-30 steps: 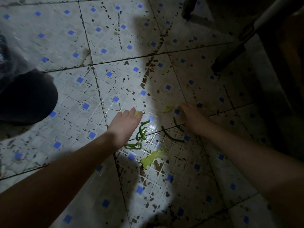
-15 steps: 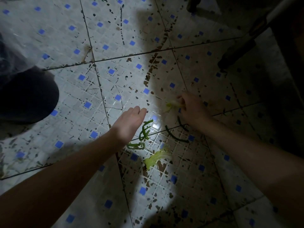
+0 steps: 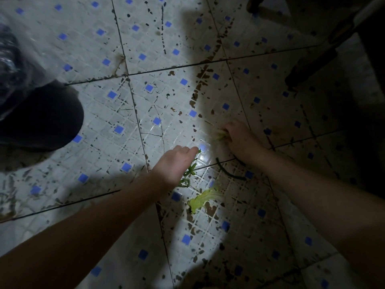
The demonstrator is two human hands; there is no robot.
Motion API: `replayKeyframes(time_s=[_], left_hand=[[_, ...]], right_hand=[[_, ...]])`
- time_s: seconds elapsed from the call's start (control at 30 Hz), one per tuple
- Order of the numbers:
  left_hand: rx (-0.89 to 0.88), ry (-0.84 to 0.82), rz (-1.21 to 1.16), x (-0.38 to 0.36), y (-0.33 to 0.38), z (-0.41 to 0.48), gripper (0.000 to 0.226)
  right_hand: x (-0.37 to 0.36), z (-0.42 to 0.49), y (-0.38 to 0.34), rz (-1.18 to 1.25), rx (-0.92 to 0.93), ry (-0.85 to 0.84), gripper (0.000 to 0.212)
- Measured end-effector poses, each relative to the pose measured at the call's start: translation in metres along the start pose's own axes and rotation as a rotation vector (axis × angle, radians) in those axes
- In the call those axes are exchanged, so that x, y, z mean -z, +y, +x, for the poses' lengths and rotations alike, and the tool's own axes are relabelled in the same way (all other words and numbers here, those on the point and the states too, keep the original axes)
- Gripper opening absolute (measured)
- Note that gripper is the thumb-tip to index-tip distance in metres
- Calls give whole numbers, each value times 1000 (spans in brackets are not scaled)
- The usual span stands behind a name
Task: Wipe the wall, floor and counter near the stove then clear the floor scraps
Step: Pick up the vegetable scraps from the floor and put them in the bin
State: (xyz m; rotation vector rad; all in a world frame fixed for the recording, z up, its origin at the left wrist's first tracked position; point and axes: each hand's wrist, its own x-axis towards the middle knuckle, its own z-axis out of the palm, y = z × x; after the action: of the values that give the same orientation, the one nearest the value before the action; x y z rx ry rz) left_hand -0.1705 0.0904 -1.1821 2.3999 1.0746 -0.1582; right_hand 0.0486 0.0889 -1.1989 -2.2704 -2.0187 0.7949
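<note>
Nearest to the camera, one pale lettuce-looking leaf is lying flat on the tiled floor, between the two forearms, and nobody is touching it yet. Just beyond it, the left hand is hovering palm-down over a small tangle of green stems. Its grip is released, with the fingers stretched out and nothing in them. My guess is it's lining up to rake the tangle together. I can't count the strands, they're too knotted.

Right of that, one long dark stem is lying loose on a tile seam. There may be a second one tucked by the right wrist, but it's too dark to be sure.

A bit farther, the right hand is down at the floor with its grip grasping one pale scrap, fingers curled around it, probably because that one is getting collected first.

Far left, one dark bundle is sitting there with crinkly clear plastic over part of it, maybe the rubbish bag. Far right, two dark furniture legs are standing in shadow.
</note>
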Motion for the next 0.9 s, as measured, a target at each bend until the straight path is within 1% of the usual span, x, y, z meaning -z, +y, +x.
replayKeyframes(time_s=[0.07,0.13,0.27,0.33,0.4,0.43,0.57,0.63,0.73,0.9], left_hand=[[6,-24,-5,-3,3,-1,48],[1,-39,2,-6,4,-1,33],[-11,-63,-31,-8,4,-2,43],[-8,-46,8,-10,5,-2,38],[6,-39,-5,-14,9,-3,28],[13,-33,-22,-15,11,-3,27],[41,-1,-138,-14,12,-4,33],[36,2,-158,-11,11,-4,34],[13,-11,-165,-6,10,-4,34],[33,82,-179,7,-2,-4,35]], right_hand=[[1,2,0,7,-23,11,18],[2,3,0,11,-32,-1,13],[4,-1,0,0,-16,-20,9],[6,-7,1,12,-24,-8,12],[11,-14,3,31,-70,4,19],[15,-17,4,41,-103,5,22],[23,-31,8,52,-169,8,14],[24,-39,9,30,-188,8,16],[23,-49,12,47,-176,14,11],[9,-53,9,32,-189,-101,2]])
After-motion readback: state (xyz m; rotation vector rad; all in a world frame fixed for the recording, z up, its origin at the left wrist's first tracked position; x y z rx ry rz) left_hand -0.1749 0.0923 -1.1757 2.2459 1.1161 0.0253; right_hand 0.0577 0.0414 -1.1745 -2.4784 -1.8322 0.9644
